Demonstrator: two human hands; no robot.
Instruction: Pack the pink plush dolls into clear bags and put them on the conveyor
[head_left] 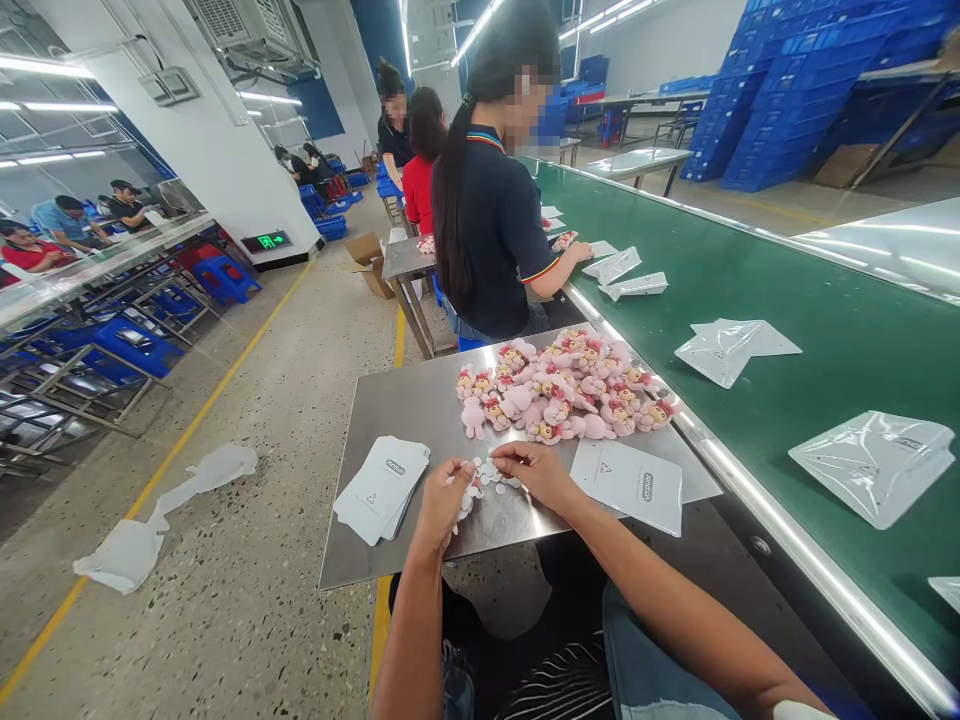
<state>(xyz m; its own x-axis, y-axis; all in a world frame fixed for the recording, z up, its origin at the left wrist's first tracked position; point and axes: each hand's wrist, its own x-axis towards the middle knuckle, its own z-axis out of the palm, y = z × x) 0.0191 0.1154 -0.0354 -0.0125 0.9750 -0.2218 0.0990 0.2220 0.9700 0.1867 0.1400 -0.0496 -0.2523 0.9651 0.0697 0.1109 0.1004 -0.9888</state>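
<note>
Left hand [439, 502]: curled beside discs [489, 474]; hold, I can't tell.
Right hand [541, 474]: fingertips together, contents unclear.
Discs: table's [401, 405] near edge, likely for reach.
Toys [559, 395]: toward far edge, probably leaving me room.

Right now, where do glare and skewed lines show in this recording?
Head view: glare whitens patches of the metal table below the right hand; head view: the long metal rail gleams; head view: the white pillar leans, perhaps from lens distortion or head tilt.
</note>
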